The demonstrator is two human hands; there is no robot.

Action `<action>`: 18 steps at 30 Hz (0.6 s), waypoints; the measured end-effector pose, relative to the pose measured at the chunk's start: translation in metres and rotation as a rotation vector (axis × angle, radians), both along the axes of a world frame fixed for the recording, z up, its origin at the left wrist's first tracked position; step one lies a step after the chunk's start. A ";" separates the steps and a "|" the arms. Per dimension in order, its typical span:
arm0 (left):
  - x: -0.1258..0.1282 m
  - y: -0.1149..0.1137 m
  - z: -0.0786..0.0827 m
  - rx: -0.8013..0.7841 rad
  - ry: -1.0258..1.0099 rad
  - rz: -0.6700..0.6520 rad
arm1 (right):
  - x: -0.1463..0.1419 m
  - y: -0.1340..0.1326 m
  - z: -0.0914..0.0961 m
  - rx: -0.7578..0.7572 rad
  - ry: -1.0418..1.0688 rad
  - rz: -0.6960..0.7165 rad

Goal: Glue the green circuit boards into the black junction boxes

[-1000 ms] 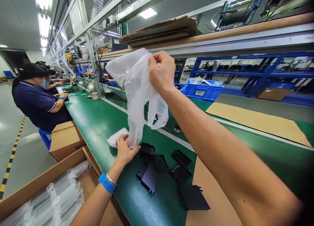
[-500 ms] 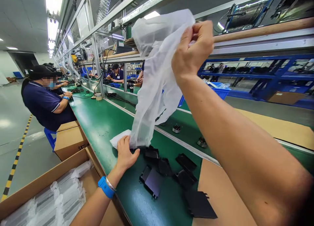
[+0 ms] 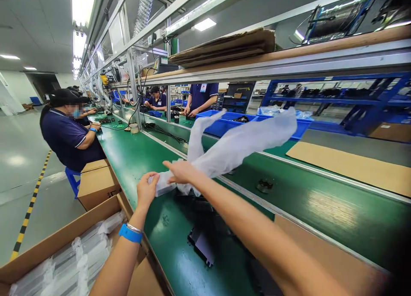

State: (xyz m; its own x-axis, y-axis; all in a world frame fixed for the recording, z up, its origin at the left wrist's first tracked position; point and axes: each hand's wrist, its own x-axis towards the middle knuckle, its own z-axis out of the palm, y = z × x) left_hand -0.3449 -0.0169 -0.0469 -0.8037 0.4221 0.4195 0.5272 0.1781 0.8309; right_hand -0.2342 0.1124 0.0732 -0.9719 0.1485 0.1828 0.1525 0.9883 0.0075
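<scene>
My left hand [image 3: 147,191] pinches the near end of a small packet [image 3: 163,185] wrapped in thin white sheet, low over the green bench. My right hand [image 3: 182,173] is closed at the packet's other end, on the white wrapping sheet [image 3: 244,144], one digit stretched out to the left. The sheet's loose ends fly up and to the right behind that hand. What lies inside the wrapping is hidden. Below my right forearm, black plastic parts [image 3: 202,244] lie on the bench [image 3: 173,253], several of them shaded or covered.
An open carton [image 3: 58,240] of white-wrapped packets stands at my lower left, a closed carton [image 3: 99,180] beyond it. Co-workers [image 3: 70,133] sit along the line. Blue bins [image 3: 224,122] stand across the bench. Overhead runs a shelf with flattened cardboard [image 3: 224,48].
My right hand has come down from high up to the packet beside my left hand, and the sheet that hung from it now trails to the right. My left hand now pinches the packet's end.
</scene>
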 end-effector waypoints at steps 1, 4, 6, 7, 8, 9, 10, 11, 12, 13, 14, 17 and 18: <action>0.001 0.001 0.001 0.033 -0.010 0.006 | -0.005 -0.001 -0.004 -0.014 -0.022 0.001; 0.004 0.003 -0.001 0.111 -0.025 0.040 | -0.022 -0.004 -0.001 -0.052 0.013 -0.026; 0.007 0.005 -0.006 0.118 -0.034 0.049 | -0.033 -0.006 0.014 -0.074 0.106 -0.057; 0.009 0.006 -0.010 0.108 -0.040 0.045 | -0.038 -0.007 0.026 -0.083 0.165 -0.069; 0.010 0.007 -0.013 0.091 -0.047 0.039 | -0.042 -0.008 0.040 -0.091 0.226 -0.078; 0.011 0.008 -0.016 0.071 -0.054 0.034 | -0.045 -0.009 0.054 -0.098 0.288 -0.085; 0.011 0.009 -0.019 0.051 -0.060 0.033 | -0.047 -0.011 0.070 -0.103 0.350 -0.090; 0.011 0.010 -0.022 0.031 -0.067 0.033 | -0.048 -0.012 0.085 -0.106 0.411 -0.094; 0.011 0.011 -0.024 0.013 -0.071 0.033 | -0.049 -0.013 0.100 -0.107 0.471 -0.099; 0.010 0.012 -0.026 -0.002 -0.074 0.030 | -0.049 -0.014 0.114 -0.107 0.529 -0.102; 0.009 0.012 -0.026 -0.015 -0.075 0.025 | -0.048 -0.015 0.127 -0.106 0.584 -0.104; 0.008 0.013 -0.027 -0.037 -0.069 0.016 | -0.042 -0.016 0.160 -0.101 0.720 -0.111; 0.007 0.013 -0.027 -0.041 -0.065 0.017 | -0.040 -0.016 0.169 -0.099 0.757 -0.117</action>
